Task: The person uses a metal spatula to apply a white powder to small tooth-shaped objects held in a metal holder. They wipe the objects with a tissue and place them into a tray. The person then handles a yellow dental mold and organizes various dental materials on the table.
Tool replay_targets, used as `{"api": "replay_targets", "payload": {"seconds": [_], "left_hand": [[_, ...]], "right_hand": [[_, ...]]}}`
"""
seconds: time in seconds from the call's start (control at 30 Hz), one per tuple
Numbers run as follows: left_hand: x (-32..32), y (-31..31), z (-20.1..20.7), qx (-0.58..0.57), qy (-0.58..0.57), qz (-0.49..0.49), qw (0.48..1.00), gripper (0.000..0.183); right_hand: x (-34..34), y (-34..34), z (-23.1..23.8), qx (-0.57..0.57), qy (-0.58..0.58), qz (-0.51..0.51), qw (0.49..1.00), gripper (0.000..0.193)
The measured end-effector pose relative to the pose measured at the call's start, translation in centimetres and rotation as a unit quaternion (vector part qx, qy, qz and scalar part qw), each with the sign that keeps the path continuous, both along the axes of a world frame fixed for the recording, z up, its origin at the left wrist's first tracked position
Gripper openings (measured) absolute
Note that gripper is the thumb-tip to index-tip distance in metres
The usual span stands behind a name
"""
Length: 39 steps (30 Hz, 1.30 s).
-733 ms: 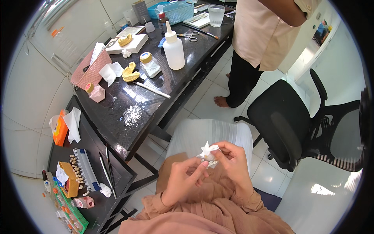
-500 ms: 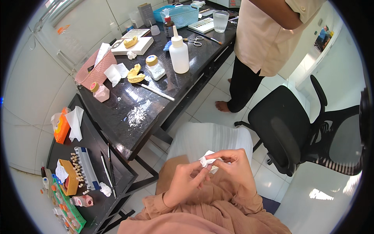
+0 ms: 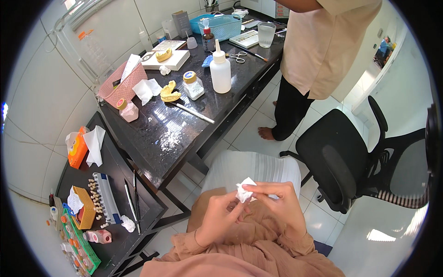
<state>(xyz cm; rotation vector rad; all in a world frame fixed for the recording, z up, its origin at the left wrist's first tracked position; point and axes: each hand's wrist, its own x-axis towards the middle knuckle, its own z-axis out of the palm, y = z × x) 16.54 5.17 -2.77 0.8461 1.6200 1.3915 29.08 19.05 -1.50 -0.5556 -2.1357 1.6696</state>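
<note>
White tissue [image 3: 245, 189], pinched by the right hand [image 3: 278, 199], is best pressed lightly, with the left hand [image 3: 219, 211], its hold too hidden to tell, steady beside it.

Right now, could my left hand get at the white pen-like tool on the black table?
Probably, with a stretch: nothing seems to cover the white pen-like tool near the black table's edge, though your left hand is occupied beside the white tissue.

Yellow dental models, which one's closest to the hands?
The front model, lying directly on the black tabletop beside the gold-lidded jar; the rear model sits farther away, on a white box.
</note>
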Motion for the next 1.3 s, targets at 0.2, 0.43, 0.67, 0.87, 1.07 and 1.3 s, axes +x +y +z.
{"api": "replay_targets", "payload": {"seconds": [0.2, 0.43, 0.67, 0.87, 1.07, 1.3], "left_hand": [[0.0, -0.4, 0.1, -0.021, 0.039, -0.016, 0.999, 0.019], [-0.4, 0.1, 0.5, -0.029, 0.014, 0.014, 0.999, 0.020], [-0.5, -0.5, -0.7, 0.013, 0.042, 0.015, 0.999, 0.018], [-1.2, -0.3, -0.6, 0.002, -0.053, 0.046, 0.998, 0.021], [-1.4, -0.3, -1.1, 0.030, -0.145, 0.144, 0.978, 0.024], [-1.0, -0.3, -1.6, 0.043, -0.070, 0.134, 0.988, 0.023]], "right_hand": [[-0.6, 0.6, -1.0, -0.137, -0.028, -0.015, 0.990, 0.023], [-0.7, -0.5, -1.6, -0.129, 0.132, -0.198, 0.963, 0.016], [-1.3, -0.4, -0.2, -0.078, -0.001, -0.035, 0.996, 0.021], [-1.8, 0.0, -2.3, -0.220, 0.111, -0.139, 0.959, 0.022], [-1.0, -0.4, -3.0, -0.240, 0.140, -0.187, 0.942, 0.026], [-2.9, -2.8, -3.0, -0.128, 0.121, -0.170, 0.969, 0.023]]}}
